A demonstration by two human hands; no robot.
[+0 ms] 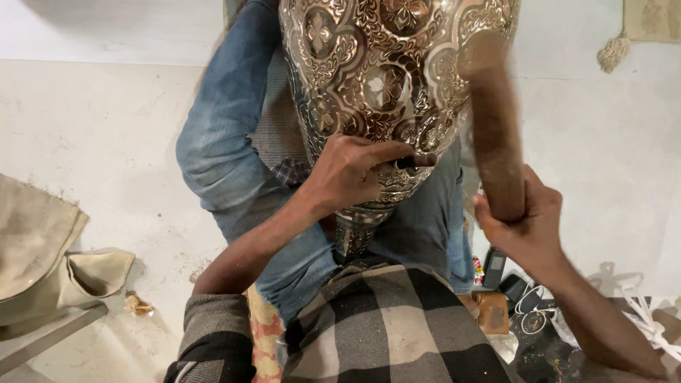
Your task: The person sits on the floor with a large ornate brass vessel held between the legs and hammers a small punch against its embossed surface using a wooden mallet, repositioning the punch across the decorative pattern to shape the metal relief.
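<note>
Brass vessel: a big engraved metal vase (386,85) with floral medallions in silver and copper tones fills the top middle of the view, its narrow neck pointing down toward the person's lap.
Floor: pale, dusty concrete floor (99,128) spreads out on both sides of the vase.
Legs: blue jeans (227,135) run under and beside the vase, which rests between the knees.
Shirt: a grey and black checked shirt (397,333) covers the lower middle of the frame.
Cloth: a beige folded cloth (42,241) lies on the floor at the left edge, well apart from the vase.
Mallet: a brown wooden mallet (496,135) stands nearly upright at the right of the vase, its upper end blurred and just beside the vase's wall.
Right hand: the right hand (528,223) is wrapped firmly round the lower end of the mallet.
Left hand: the left hand (355,170) lies against the lower body of the vase, fingers pinched round a small dark chisel (415,162).
Chisel: its tip touches the engraved surface near the vase's shoulder, pointing right.
Small items: a dark phone (494,268) and white cables (532,305) lie on the floor by the right forearm.
</note>
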